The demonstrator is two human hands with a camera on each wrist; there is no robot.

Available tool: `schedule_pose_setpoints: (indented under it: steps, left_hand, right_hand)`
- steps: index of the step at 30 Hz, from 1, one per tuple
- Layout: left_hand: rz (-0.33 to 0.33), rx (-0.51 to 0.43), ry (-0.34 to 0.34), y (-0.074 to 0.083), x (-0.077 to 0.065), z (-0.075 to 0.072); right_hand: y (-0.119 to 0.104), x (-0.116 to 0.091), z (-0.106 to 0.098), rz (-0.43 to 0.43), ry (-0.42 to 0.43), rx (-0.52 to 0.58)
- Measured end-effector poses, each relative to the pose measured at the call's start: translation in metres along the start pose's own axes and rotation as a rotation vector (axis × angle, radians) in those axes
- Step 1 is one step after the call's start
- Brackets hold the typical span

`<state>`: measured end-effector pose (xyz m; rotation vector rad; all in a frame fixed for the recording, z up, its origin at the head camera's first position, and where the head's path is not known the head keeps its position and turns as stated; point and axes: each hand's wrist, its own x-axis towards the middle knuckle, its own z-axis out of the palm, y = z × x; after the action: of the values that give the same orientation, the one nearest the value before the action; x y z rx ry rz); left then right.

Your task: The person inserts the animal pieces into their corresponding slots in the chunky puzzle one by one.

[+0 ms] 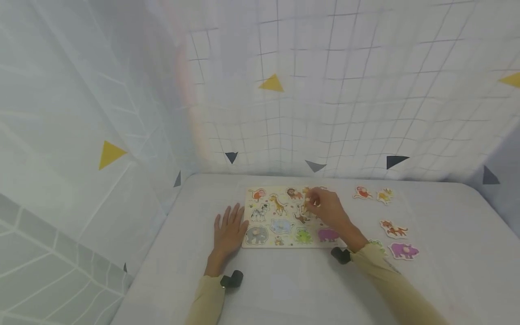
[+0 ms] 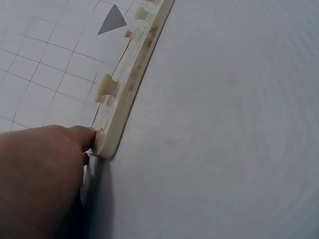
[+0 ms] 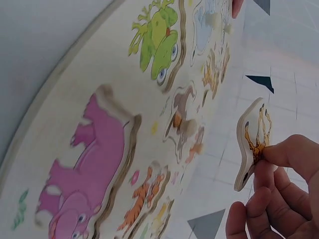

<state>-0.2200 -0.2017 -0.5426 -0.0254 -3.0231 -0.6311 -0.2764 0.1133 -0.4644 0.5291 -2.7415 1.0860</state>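
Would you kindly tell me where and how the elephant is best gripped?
Probably by its knob, pinched between thumb and fingertips from above: the elephant lies flat in the board, leaving little edge to grasp, while the knob stands up. The left hand seems better placed, lying along the board's left edge.

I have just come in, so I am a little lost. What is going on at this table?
A person is working with a wooden animal puzzle board. The right hand pinches a giraffe piece, holding it raised off the board. The left hand touches the board's left edge. The elephant piece sits in its place, while the purple hippo piece, tiger piece and monkey piece lie on the table to the right.
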Motion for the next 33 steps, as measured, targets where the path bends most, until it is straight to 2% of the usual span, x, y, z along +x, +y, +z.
schedule_pose_setpoints:
  steps: [5, 14, 19, 26, 33]
  left_hand:
    - [0.023, -0.013, 0.028, 0.001, -0.002, -0.004]
    - [0.007, 0.019, -0.004, -0.001, -0.002, -0.005]
    - [0.019, 0.000, 0.016, 0.000, -0.002, -0.004]
    - [0.006, 0.018, 0.000, 0.001, -0.002, -0.004]
    - [0.025, -0.009, 0.025, -0.004, 0.001, -0.001]
  right_hand:
    - [-0.007, 0.008, 0.010, -0.006, -0.023, -0.022]
    - [-0.008, 0.023, 0.034, -0.063, -0.038, -0.063]
    - [-0.011, 0.027, 0.043, -0.059, -0.049, -0.073]
    - [-0.013, 0.031, 0.049, -0.070, -0.040, -0.102]
    - [-0.021, 0.034, 0.051, -0.058, -0.070, -0.111]
